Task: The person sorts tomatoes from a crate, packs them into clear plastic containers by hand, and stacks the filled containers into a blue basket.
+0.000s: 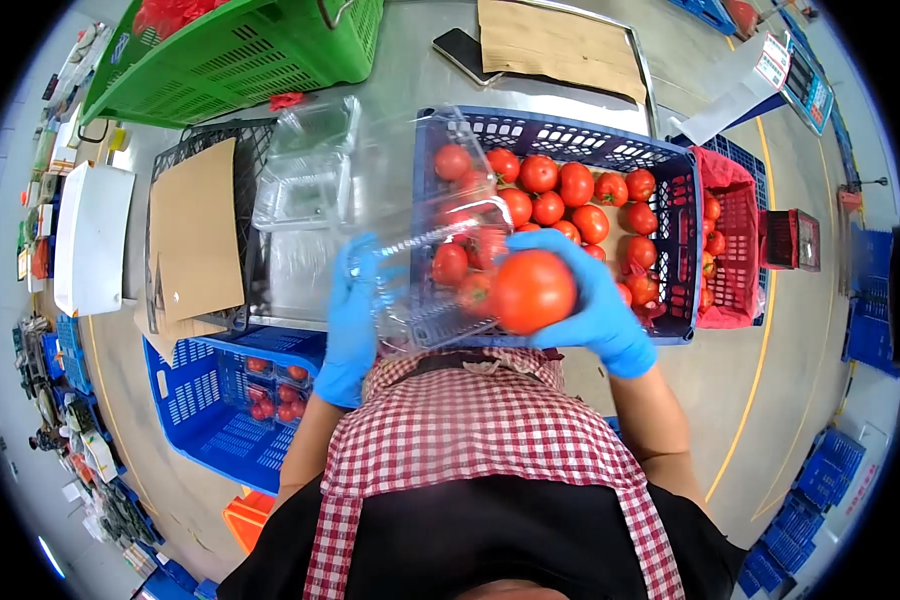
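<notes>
My left hand, in a blue glove, grips the side of a clear plastic clamshell box. The box is smeared by motion, and its raised lid overlaps the left end of a dark blue crate. In my gloved right hand is a large red tomato, close to the box's right edge. Loose tomatoes lie in the crate beyond my hands, some seen through the clear plastic. I cannot tell whether tomatoes are inside the box.
Clear containers sit left of the crate, beside cardboard on a black crate. A green crate stands far left; a blue crate with packed tomatoes is lower left. A phone and red-lined basket are also around.
</notes>
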The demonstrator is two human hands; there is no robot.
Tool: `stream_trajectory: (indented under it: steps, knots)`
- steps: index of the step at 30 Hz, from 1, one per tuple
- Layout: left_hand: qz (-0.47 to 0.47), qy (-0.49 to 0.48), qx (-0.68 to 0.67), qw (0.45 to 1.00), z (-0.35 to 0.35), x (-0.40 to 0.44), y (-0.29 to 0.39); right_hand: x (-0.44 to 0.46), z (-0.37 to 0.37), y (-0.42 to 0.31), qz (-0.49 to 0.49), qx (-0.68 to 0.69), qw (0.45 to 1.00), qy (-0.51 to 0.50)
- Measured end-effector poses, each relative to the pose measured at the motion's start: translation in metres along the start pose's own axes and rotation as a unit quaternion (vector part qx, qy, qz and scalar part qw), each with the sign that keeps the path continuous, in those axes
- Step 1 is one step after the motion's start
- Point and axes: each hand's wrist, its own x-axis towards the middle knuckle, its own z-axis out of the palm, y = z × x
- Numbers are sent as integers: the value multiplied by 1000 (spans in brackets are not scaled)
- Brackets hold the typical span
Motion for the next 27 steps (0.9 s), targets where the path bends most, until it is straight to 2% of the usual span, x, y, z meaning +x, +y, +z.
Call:
stream_trajectory:
  steps: [1, 2, 4, 5, 9, 12, 14, 16, 18, 19, 21, 22, 23, 24, 26, 27]
  knots:
    - [-9, -28, 6, 1000, 7, -1, -3, 11, 17, 1, -80, -153, 985, 7]
    - [-3, -39, -11, 999, 12, -3, -6, 21, 34, 2, -156, -303, 940, 16]
    - [12, -59, -46, 997, 14, -3, -16, 39, 59, 25, -215, -406, 887, 40]
    - [-10, -65, -74, 995, 8, -3, -20, 45, 65, 37, -245, -454, 855, 50]
    - [-111, -39, -91, 989, -7, -12, -18, 52, 77, 60, -170, -433, 885, -31]
    - [-42, -72, -102, 991, -13, -13, -32, 51, 71, 25, -222, -428, 876, -31]
    - [-38, -62, -84, 994, -23, -15, -32, 53, 43, 8, -225, -317, 903, 185]
    - [-45, -34, -85, 995, -34, -20, -22, 61, -5, -9, -169, -312, 871, 339]
    - [-47, -8, -97, 994, -46, -24, -12, 70, -53, 28, -133, -427, 861, 241]
    - [-31, 4, -92, 995, -57, -25, -9, 68, -46, 37, -32, -417, 893, 169]
    - [22, 43, -4, 999, -73, -26, -8, 73, -62, 105, -108, -553, 823, -72]
    - [60, 68, 79, 993, -79, -27, -7, 70, -47, 111, -41, -611, 783, -109]
    - [52, 90, 64, 993, -82, -27, -5, 65, -39, 133, -36, -681, 727, -84]
    - [45, 112, 48, 992, -84, -27, -2, 67, -40, 147, -40, -693, 715, -82]
    - [-61, 146, -186, 970, -84, -23, 8, 72, -43, 164, -51, -719, 689, -78]
    - [-67, 146, -195, 968, -83, -22, 8, 73, -44, 159, -65, -714, 692, -84]
